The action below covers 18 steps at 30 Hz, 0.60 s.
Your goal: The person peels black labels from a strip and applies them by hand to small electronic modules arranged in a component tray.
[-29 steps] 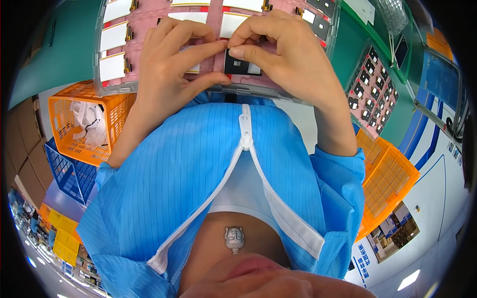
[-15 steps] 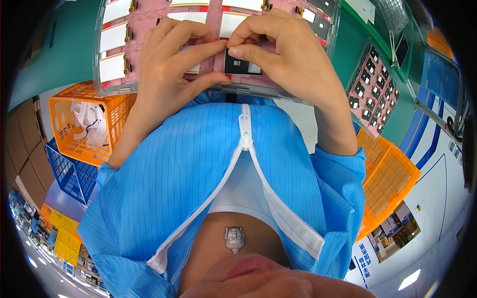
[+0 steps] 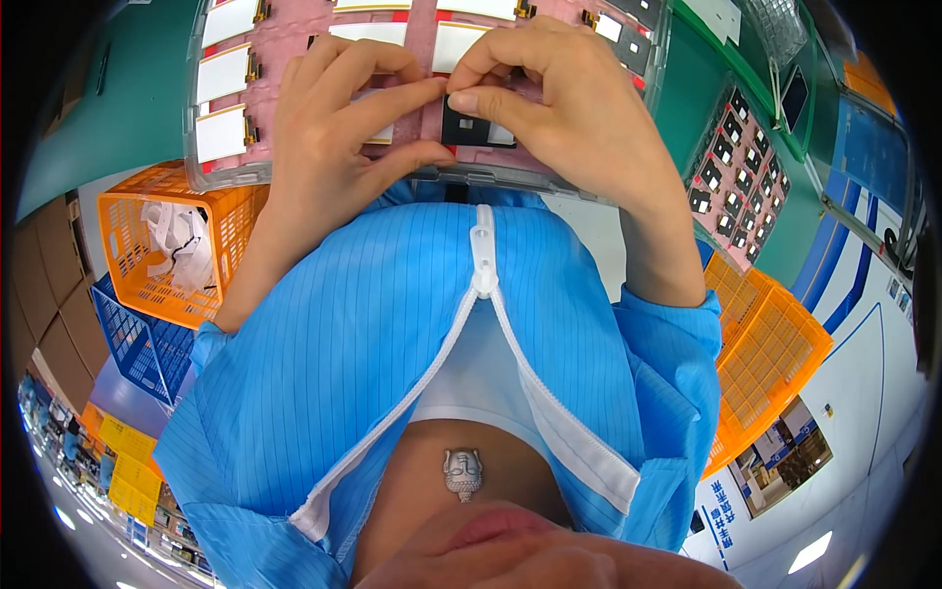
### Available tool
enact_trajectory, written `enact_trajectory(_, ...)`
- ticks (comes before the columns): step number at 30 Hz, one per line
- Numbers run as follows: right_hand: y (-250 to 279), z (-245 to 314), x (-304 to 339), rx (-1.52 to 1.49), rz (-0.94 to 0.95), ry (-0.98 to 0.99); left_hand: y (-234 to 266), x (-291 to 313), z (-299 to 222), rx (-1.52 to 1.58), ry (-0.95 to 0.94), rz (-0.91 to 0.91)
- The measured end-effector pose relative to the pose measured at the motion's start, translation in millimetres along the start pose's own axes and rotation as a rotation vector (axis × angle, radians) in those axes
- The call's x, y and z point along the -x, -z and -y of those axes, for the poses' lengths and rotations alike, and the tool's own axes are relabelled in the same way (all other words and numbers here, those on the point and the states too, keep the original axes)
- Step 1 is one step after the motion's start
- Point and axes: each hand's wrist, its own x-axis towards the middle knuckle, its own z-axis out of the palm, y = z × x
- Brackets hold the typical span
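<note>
A clear-rimmed tray with a pink lining [image 3: 424, 59] lies before me, holding rows of white flat panels [image 3: 224, 75]. At its near edge is a flat black rectangular piece [image 3: 469, 129] with small pale patches, partly covered by my right hand [image 3: 579, 108]. That hand is closed, thumb and index fingertip pinched at the piece's upper left corner; what lies between them is hidden. My left hand [image 3: 339, 118] stays open beside it, index finger reaching to the same corner and thumb stretched out by the lower edge. Another white panel is partly hidden under the left hand.
A second pink tray [image 3: 736, 182] with small black-and-white pieces sits on the green table [image 3: 677, 128] at right. Orange baskets stand at left [image 3: 162, 265], with white scraps inside, and at right [image 3: 770, 363]. A blue basket [image 3: 147, 339] is below the left one.
Both hands hold almost the same place. The fingertips at the black piece's corner have shifted very slightly to the left.
</note>
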Motion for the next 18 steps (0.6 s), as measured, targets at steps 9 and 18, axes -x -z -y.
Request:
enact_trajectory(9, -0.2, -1.0, -0.5, 0.005, 0.010, 0.008, 1.6, 0.4, -0.8, -0.012, 0.006, 0.006)
enact_trajectory(18, -0.5, 1.2, 0.3, -0.002, 0.003, 0.022, 1.0, 2.0, -0.8, -0.008, 0.003, -0.001)
